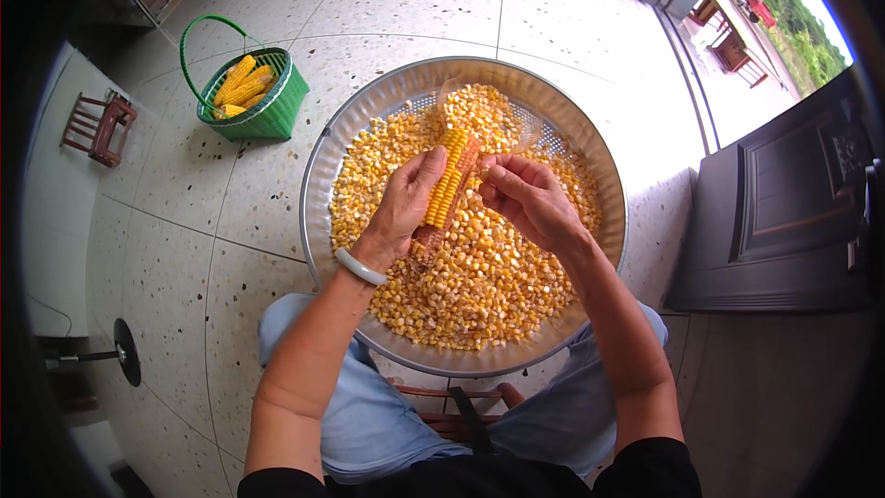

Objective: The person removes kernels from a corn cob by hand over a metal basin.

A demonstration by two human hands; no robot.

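My left hand (409,199) grips a partly shelled corn cob (449,180). Rows of yellow kernels remain along its left and middle, while the right side and lower end show bare reddish-brown cob. Close beside the cob's right side is my right hand (525,195), its fingers curled and the thumb near the index finger; whether a kernel is pinched there is unclear. Both hands are above a round metal pan (615,221) with a perforated bottom. Loose corn kernels (477,290) fill most of it, and a clear plastic piece (531,133) lies among them at the far side.
A green woven basket (266,107) holding several corn cobs (243,86) stands on the tiled floor (276,187) at left. Farther left is a small wooden chair (104,126). A dark panelled door (781,200) stands at right, beside a doorway to outdoors. The pan is over my knees.
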